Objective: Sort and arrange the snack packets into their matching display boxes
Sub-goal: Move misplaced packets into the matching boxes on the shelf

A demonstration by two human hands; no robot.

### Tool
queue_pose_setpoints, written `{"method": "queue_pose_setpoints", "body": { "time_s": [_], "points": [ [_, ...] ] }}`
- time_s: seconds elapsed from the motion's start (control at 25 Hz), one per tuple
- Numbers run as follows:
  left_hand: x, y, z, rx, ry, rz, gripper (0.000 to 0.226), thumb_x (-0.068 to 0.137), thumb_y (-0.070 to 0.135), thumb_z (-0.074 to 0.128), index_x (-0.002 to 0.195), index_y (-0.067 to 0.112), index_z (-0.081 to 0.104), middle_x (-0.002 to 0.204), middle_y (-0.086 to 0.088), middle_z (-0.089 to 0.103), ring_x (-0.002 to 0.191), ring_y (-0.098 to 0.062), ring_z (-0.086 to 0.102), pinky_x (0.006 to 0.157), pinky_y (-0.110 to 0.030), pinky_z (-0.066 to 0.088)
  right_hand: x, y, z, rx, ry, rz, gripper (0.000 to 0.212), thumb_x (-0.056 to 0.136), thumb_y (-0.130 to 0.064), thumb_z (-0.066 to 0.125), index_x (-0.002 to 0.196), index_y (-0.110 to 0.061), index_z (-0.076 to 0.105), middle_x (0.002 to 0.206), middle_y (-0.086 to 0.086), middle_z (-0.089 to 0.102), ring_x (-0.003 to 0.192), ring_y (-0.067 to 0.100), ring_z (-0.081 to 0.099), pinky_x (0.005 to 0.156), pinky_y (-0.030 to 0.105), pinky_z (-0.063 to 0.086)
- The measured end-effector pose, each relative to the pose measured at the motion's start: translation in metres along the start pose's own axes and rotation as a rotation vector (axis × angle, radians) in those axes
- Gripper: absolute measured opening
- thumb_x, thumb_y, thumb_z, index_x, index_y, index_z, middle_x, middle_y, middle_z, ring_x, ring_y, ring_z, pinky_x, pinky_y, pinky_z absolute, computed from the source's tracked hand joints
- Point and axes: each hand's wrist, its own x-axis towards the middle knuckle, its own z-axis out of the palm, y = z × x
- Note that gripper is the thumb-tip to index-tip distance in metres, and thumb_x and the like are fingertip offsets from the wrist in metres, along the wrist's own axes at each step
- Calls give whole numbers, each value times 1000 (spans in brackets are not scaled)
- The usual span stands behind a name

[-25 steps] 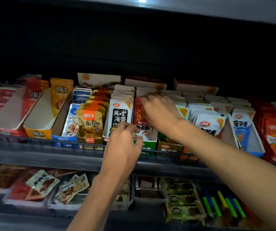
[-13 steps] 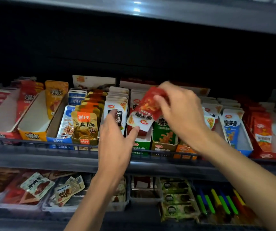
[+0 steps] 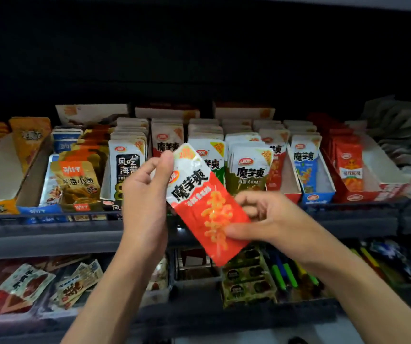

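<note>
Mid-sort: both hands, left (image 3: 145, 194) and right (image 3: 271, 219), pinch one red packet (image 3: 207, 207); unplaced; boxes (image 3: 318, 194) mostly filled.

A dark grey metal upper shelf (image 3: 50, 229) carries a row of open cardboard display boxes (image 3: 313, 194) packed with upright snack packets (image 3: 249, 170); the lower shelf (image 3: 199, 316) holds clear trays (image 3: 194, 276).

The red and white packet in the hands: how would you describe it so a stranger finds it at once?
In front of the upper shelf of display boxes, both hands meet at the picture's middle. The left hand pinches the top and the right hand the lower edge of a red and white packet. Unlike the boxed packets, it hangs tilted in the air.
</note>
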Motion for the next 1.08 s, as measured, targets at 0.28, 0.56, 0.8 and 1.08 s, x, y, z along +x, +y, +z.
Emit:
{"method": "queue_pose_setpoints", "body": {
  "time_s": [0.28, 0.56, 0.8, 1.08],
  "points": [
    [-3, -13, 20, 115, -201, -27, 18, 87, 29, 64, 84, 11, 65, 65, -6, 60, 52, -17, 50, 43, -23, 37, -2, 9, 9, 124, 198, -62, 20, 88, -20, 66, 99, -4, 72, 90, 10, 77, 80, 22, 74, 71, 31, 60],
    [0, -25, 21, 438, -366, 47, 27, 71, 36, 79, 76, 11, 71, 80, -1, 75, 74, -26, 69, 67, -43, 58, -5, 12, -7, 22, 419, -78, 10, 82, -12, 74, 91, -9, 76, 87, 1, 77, 77, 10, 72, 72, 25, 57],
    [-2, -33, 35, 533, -416, 101, 19, 76, 34, 75, 65, 21, 67, 64, 14, 66, 57, -3, 55, 55, -27, 42, -11, 12, -21, 106, 542, -79, 6, 87, -9, 68, 86, -4, 68, 63, 3, 66, 46, 6, 55, 45, 16, 44],
    [-8, -47, 71, 910, -328, 438, 14, 88, 42, 60, 99, 35, 65, 96, 19, 65, 96, -11, 54, 85, -33, 43, -25, -3, -82, 142, 872, -223, 8, 91, -19, 66, 94, -12, 68, 73, 0, 71, 60, 7, 62, 56, 17, 52]
  ]
}}
